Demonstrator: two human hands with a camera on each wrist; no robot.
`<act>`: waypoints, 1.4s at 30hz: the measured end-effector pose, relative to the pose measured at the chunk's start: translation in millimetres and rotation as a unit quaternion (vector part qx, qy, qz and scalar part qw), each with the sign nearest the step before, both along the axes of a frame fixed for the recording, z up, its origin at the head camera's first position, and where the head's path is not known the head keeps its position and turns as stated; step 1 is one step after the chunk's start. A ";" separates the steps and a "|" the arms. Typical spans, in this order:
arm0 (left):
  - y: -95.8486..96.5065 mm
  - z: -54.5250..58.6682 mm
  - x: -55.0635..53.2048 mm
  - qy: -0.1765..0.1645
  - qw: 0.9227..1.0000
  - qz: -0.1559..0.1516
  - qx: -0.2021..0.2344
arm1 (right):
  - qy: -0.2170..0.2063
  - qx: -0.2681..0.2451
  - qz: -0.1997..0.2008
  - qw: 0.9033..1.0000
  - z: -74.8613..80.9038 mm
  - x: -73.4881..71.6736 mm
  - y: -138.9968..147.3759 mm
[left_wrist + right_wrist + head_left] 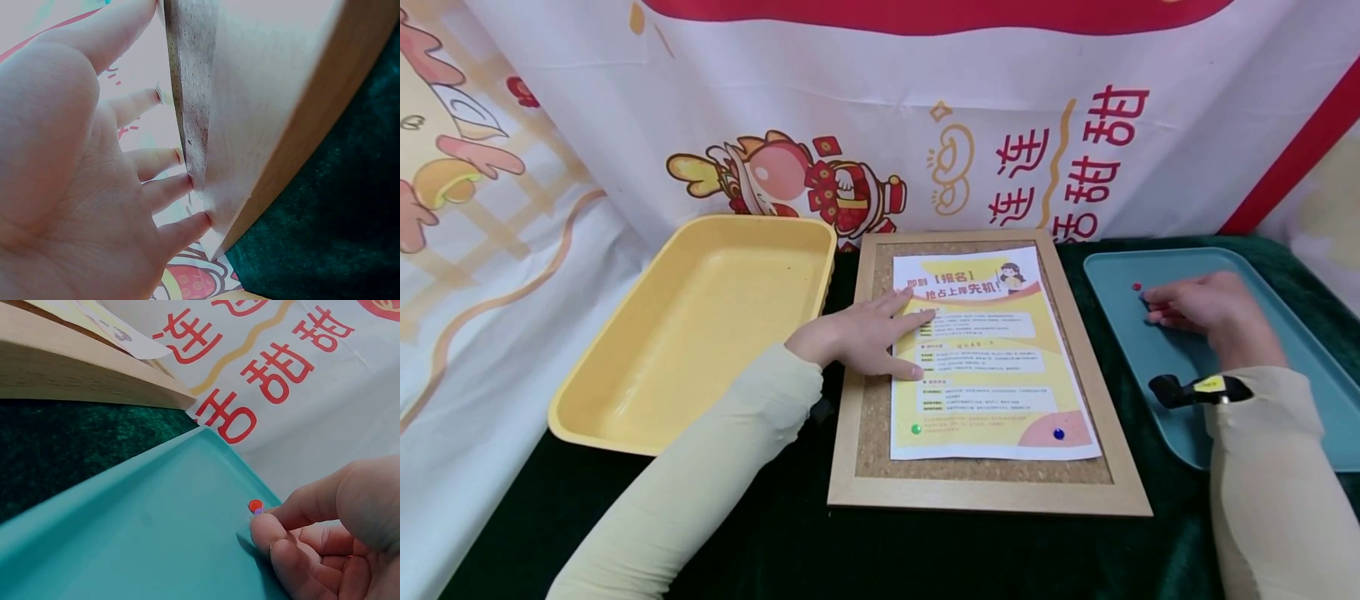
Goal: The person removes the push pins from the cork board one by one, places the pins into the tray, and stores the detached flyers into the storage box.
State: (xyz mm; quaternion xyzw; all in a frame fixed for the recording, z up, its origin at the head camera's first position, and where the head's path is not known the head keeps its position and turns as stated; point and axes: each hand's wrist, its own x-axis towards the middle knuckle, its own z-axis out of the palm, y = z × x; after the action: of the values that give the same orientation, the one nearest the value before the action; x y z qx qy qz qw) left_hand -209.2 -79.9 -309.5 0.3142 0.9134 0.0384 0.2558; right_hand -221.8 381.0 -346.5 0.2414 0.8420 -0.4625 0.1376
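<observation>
My left hand lies with fingers spread on a yellow printed sheet at the left of a wood-framed cork board. In the left wrist view its fingertips reach along the frame's edge. A green push pin and a blue push pin sit at the sheet's lower corners. Over the blue-green tray, my right hand has thumb and fingertips together in a pinch. A red push pin head with a purple bit under it shows at those fingertips; they partly hide it.
A yellow plastic tray stands left of the board. Dark green cloth covers the table. Behind hangs a white printed cloth with red lettering and cartoon figures. A black strap device is on my right wrist.
</observation>
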 end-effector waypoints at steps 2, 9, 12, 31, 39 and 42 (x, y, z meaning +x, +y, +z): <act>-0.4 -0.1 -0.2 0.001 1.000 -0.001 0.000 | -0.003 0.000 -0.002 1.000 0.5 0.3 -1.2; -1.0 0.3 -0.5 0.002 1.000 -0.002 0.001 | -0.005 0.006 -0.002 1.000 1.2 0.7 -3.5; -0.8 0.1 -0.4 0.001 1.000 -0.002 0.000 | -0.005 0.007 0.002 1.000 1.0 0.4 -3.4; 0.4 -0.1 -1.7 -0.001 1.000 0.001 -0.004 | -0.018 -0.002 0.003 1.000 2.8 -1.6 -0.3; 0.4 0.2 -0.8 -0.001 1.000 0.003 -0.001 | -0.016 -0.006 0.004 1.000 3.7 -1.5 -1.6; 0.5 0.3 -0.5 -0.002 1.000 0.005 -0.001 | -0.015 -0.009 0.003 1.000 3.7 -1.1 -2.0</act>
State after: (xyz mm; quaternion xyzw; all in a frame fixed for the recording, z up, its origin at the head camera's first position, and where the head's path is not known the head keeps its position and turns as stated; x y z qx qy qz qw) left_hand -209.8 -79.3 -309.2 0.3094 0.9144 0.0399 0.2580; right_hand -222.9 379.0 -342.8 0.2441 0.8365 -0.4659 0.1534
